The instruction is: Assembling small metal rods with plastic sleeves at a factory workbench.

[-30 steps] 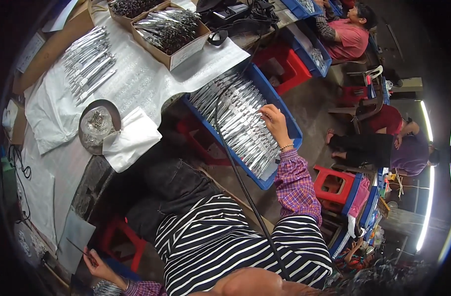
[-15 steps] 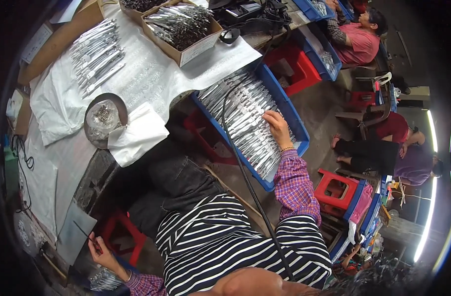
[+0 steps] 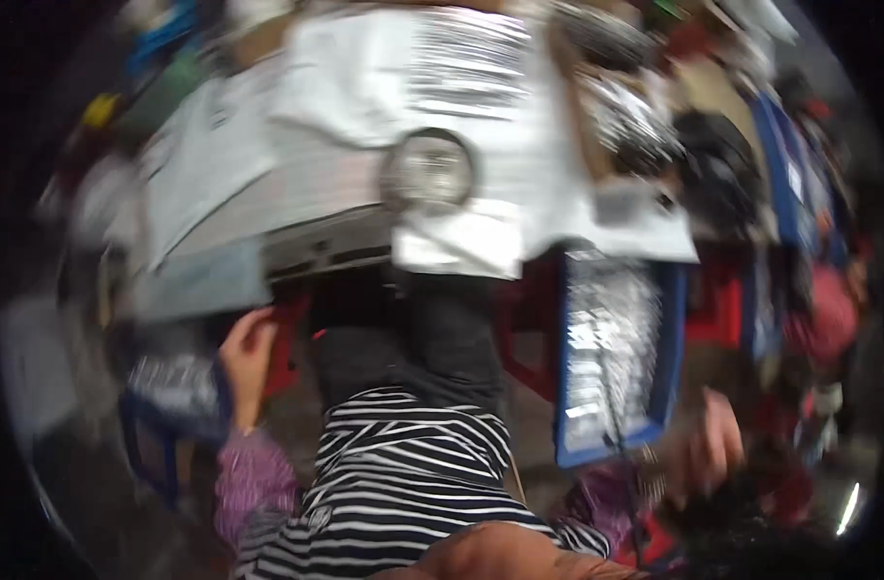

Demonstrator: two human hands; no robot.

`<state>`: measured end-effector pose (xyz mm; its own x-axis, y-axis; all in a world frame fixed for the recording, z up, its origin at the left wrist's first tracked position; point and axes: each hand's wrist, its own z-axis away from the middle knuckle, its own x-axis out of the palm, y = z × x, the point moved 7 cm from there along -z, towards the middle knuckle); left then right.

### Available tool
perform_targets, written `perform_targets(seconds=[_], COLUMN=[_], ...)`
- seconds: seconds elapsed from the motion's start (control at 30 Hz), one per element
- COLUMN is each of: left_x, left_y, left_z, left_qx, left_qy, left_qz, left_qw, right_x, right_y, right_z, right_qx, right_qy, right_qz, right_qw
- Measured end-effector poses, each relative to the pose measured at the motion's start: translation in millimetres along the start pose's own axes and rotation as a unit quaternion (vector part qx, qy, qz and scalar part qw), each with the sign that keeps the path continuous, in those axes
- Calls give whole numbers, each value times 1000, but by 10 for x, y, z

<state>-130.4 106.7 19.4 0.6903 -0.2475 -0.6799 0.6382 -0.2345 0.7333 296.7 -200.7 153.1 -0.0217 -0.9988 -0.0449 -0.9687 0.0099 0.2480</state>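
Observation:
Motion smears the whole head view. My left hand hangs beside the table's near left edge, above and right of a blue crate with shiny metal strips. Its fingers are curled together; whatever they hold, if anything, cannot be made out. At the lower right, my right hand is outside the large blue bin and apart from it. Blur hides whether those fingers are spread or closed. Many slim silvery metal strips fill that bin.
A dark round dish with a clear bag and a white sheet lie at the table's near edge. Behind are rows of metal strips and an open carton. A black cable crosses the bin. Red stools stand below.
The view has swung round, bringing the table upright ahead. My right hand has left the strips in the blue bin. The thin dark tool earlier in my left hand cannot be made out now.

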Motion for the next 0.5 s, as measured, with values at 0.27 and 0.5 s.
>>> perform_targets(seconds=[0.27, 0.5], left_x=[345, 420], left_y=[436, 274], left_z=[49, 109], left_qx=[71, 39], left_qy=[8, -2], left_qz=[68, 120], left_qw=[995, 992], right_x=[29, -301], right_y=[1453, 1269], right_z=[-961, -806], right_qx=[220, 331], right_qy=[17, 61], right_qz=[885, 817], right_qw=[410, 468])
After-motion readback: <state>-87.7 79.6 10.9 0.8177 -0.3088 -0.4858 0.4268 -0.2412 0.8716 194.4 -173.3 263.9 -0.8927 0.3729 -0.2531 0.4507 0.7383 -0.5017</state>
